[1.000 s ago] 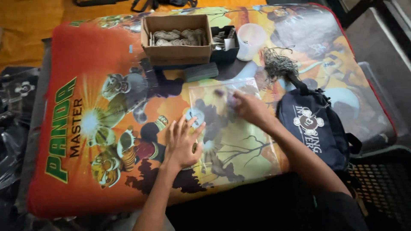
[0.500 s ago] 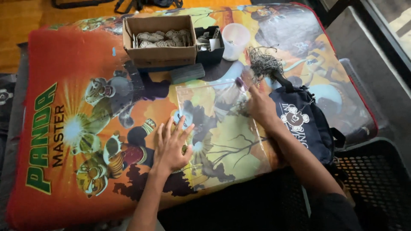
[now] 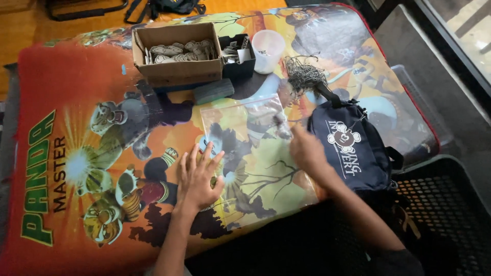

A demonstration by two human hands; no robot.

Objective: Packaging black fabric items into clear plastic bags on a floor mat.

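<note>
My left hand [image 3: 197, 179] lies flat, fingers spread, pressing the near-left edge of the clear plastic bag [image 3: 245, 133] at mid-table. My right hand [image 3: 306, 149], blurred, touches its right side; grip undeterminable. Navy pouch [image 3: 353, 148] just right.

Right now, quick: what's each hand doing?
Left hand: open, flat on the clear plastic bag.
Right hand: blurred at the bag's right edge; grip cannot be told.

Right hand [image 3: 306, 148] blurred; grip unclear.
</note>
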